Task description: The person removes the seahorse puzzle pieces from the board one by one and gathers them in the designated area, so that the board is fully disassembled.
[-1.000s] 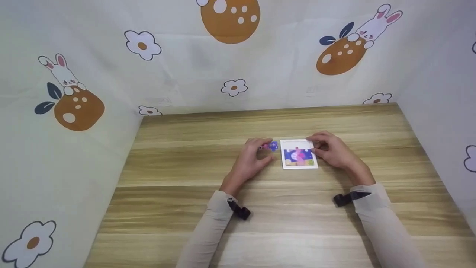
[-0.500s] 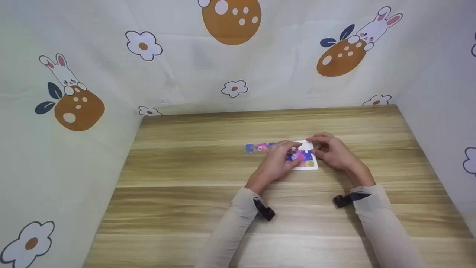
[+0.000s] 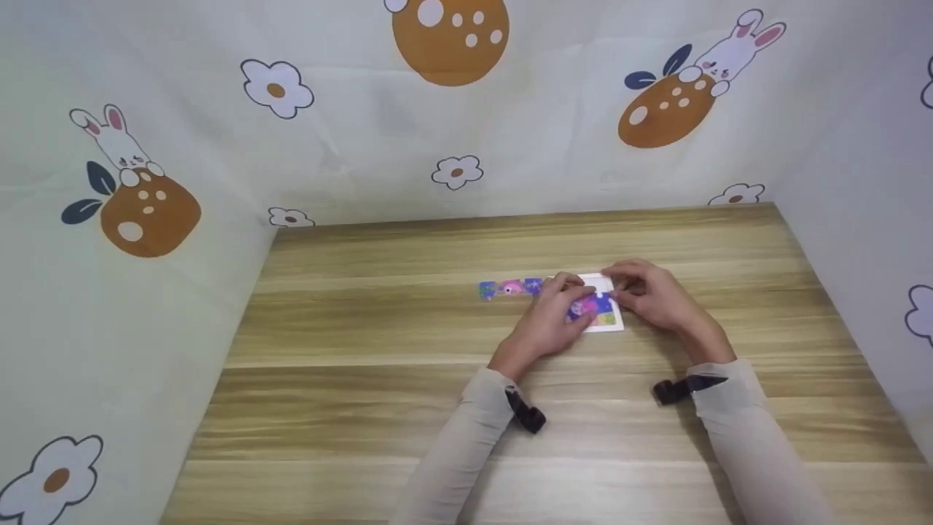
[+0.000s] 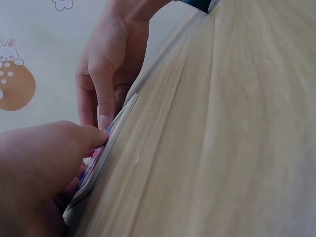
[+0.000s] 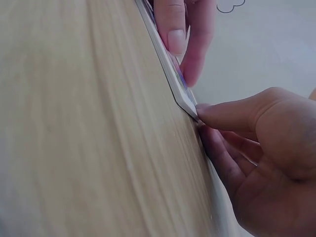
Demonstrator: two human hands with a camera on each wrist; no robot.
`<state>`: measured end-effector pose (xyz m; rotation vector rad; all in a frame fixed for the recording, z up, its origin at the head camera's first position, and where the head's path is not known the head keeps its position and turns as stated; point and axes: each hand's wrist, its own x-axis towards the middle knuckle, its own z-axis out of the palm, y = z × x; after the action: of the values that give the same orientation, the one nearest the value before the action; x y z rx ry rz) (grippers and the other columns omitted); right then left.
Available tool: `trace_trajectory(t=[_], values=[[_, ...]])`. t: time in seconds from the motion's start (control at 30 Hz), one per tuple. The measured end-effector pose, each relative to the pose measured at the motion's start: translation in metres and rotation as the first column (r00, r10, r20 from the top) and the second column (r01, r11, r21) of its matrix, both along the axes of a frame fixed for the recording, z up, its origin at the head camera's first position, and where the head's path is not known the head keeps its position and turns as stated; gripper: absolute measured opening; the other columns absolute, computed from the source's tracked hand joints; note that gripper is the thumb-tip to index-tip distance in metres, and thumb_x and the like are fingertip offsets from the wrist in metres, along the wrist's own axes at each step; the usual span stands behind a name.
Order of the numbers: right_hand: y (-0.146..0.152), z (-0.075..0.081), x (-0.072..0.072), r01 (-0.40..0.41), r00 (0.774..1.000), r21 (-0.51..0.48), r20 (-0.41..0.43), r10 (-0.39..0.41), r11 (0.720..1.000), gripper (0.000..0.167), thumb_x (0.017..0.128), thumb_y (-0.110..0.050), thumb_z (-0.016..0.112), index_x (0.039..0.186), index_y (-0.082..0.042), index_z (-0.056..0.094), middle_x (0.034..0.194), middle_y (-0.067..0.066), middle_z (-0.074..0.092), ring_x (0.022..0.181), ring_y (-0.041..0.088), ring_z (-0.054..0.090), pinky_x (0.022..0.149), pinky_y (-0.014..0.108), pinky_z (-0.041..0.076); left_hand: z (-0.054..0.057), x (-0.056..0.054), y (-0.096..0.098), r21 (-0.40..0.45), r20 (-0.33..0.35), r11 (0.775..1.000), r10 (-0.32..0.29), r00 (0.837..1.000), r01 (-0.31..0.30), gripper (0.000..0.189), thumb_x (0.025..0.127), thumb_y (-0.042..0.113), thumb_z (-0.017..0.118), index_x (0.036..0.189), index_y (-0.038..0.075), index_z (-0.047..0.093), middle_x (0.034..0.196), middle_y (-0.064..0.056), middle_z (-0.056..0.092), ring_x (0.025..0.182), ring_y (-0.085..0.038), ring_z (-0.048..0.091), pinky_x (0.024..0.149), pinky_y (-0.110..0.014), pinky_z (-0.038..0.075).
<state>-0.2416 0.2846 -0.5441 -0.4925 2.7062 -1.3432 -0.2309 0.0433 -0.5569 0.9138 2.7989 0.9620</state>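
Note:
A small white-framed jigsaw puzzle point(image 3: 603, 305) lies flat on the table, its picture blue, pink and yellow, with a white blank strip along the top. My left hand point(image 3: 547, 317) covers its left part, thumb and fingertips spread apart and touching the picture. The right wrist view shows that left hand's thumb point(image 5: 170, 19) above the board. At the frame's right edge my right hand point(image 3: 652, 295) holds the board between thumb and fingers; its thumb point(image 5: 222, 116) lies at a corner. Loose jigsaw pieces point(image 3: 510, 288) sit in a row left of the board.
The wooden table point(image 3: 350, 408) stretches around the puzzle. Patterned cloth walls point(image 3: 350, 131) with rabbits and flowers enclose its back and sides. Each wrist carries a black camera mount point(image 3: 526, 412).
My left hand has moved right, from beside the loose pieces onto the left part of the puzzle. The right hand stays at the right edge.

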Motion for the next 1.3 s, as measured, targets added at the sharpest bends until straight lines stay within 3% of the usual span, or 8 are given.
trace_trajectory(t=[0.3, 0.57, 0.97, 1.3], values=[[0.002, -0.001, -0.002, 0.008, 0.999, -0.031, 0.048, -0.007, 0.999, 0.045, 0.097, 0.008, 0.071, 0.142, 0.003, 0.067, 0.143, 0.025, 0.064, 0.11, 0.033, 0.07, 0.094, 0.008, 0.054, -0.003, -0.002, 0.003, 0.005, -0.053, 1.0, -0.002, 0.999, 0.002, 0.04, 0.105, 0.03, 0.071, 0.143, 0.018, 0.07, 0.148, -0.003, 0.057, 0.137, -0.022, 0.055, 0.121, -0.035, 0.045], [0.003, -0.001, -0.002, 0.003, 0.998, -0.049, 0.061, 0.0, 0.999, 0.046, 0.097, 0.01, 0.068, 0.142, 0.002, 0.067, 0.143, 0.025, 0.064, 0.11, 0.034, 0.071, 0.094, 0.009, 0.054, 0.0, 0.0, 0.005, 0.059, -0.002, 0.997, 0.049, 0.999, -0.048, 0.038, 0.104, 0.029, 0.074, 0.141, 0.02, 0.07, 0.146, -0.001, 0.059, 0.138, -0.02, 0.055, 0.121, -0.034, 0.045], [0.002, -0.002, -0.003, 0.004, 0.999, -0.019, 0.046, -0.003, 1.0, 0.044, 0.098, 0.009, 0.067, 0.142, 0.004, 0.067, 0.141, 0.026, 0.065, 0.107, 0.03, 0.07, 0.091, 0.007, 0.054, -0.002, 0.001, 0.009, 0.134, -0.011, 0.988, 0.072, 0.997, -0.069, 0.037, 0.1, 0.022, 0.078, 0.135, 0.018, 0.071, 0.137, 0.0, 0.069, 0.13, -0.021, 0.06, 0.117, -0.035, 0.047], [0.001, -0.002, -0.002, 0.005, 1.0, -0.044, 0.018, -0.004, 0.999, 0.042, 0.097, 0.008, 0.069, 0.139, 0.005, 0.068, 0.126, 0.025, 0.069, 0.105, 0.026, 0.071, 0.092, 0.008, 0.054, -0.001, 0.001, 0.012, 0.148, -0.023, 0.984, 0.104, 0.994, -0.099, 0.037, 0.095, 0.02, 0.085, 0.129, 0.018, 0.072, 0.131, 0.001, 0.076, 0.13, -0.019, 0.067, 0.119, -0.033, 0.048]])
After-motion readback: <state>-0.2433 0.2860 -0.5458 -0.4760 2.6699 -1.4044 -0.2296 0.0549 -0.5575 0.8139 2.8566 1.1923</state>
